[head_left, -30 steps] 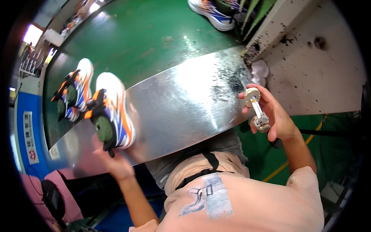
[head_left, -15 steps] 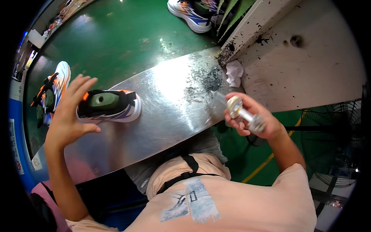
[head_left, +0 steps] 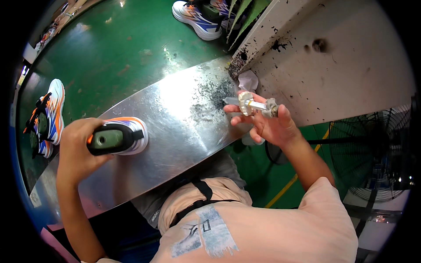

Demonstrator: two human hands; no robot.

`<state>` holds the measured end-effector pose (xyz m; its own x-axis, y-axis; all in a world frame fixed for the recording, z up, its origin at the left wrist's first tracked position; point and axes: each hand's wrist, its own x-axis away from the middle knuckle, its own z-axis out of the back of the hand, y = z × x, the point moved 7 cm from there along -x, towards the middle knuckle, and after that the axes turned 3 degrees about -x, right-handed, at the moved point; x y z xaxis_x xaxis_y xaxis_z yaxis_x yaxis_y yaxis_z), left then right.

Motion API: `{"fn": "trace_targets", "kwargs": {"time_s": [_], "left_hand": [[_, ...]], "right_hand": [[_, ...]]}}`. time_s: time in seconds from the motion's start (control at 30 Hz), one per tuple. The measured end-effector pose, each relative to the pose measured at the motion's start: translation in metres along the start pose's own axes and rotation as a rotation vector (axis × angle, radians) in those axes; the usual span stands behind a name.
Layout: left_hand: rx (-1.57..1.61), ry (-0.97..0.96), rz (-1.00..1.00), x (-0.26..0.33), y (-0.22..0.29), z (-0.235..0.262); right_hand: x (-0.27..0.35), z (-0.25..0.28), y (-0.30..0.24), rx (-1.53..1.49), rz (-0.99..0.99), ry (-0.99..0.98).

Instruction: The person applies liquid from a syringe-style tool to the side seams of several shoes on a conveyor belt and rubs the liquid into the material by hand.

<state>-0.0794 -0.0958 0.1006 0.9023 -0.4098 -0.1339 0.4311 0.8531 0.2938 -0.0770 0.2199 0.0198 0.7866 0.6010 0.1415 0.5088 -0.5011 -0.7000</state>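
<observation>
Apparently, your left hand is grasping the shoe on the metal plate, probably to steady it, while your right hand is loosely holding the syringe among its fingers.

Light is glaring off the steel table. Beyond it, a green surface is stretching; to the table's right, a stained pale panel, black fan and green floor are showing.

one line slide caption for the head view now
At a metal bench, the left hand grips a sneaker while the right hand holds a syringe-like tool.
</observation>
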Motion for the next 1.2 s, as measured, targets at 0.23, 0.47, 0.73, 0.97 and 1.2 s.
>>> {"fn": "trace_targets", "kwargs": {"time_s": [0.23,0.47,0.73,0.97,1.2], "left_hand": [[-0.085,0.201,-0.127,0.043,0.02,-0.004],[-0.181,0.373,-0.145,0.072,0.08,-0.022],[-0.026,0.436,-0.056,0.095,0.084,-0.028],[-0.03,0.461,-0.101,0.096,0.094,-0.039],[0.005,0.521,-0.114,0.094,0.105,-0.045]], "right_hand": [[-0.008,-0.007,-0.002,0.303,-0.048,0.091],[0.027,0.011,-0.002,0.64,-0.036,0.263],[0.029,-0.007,-0.014,0.733,-0.139,0.38],[0.03,-0.001,-0.028,0.878,-0.149,0.437],[-0.007,-0.077,-0.039,0.408,-0.201,0.256]]}}
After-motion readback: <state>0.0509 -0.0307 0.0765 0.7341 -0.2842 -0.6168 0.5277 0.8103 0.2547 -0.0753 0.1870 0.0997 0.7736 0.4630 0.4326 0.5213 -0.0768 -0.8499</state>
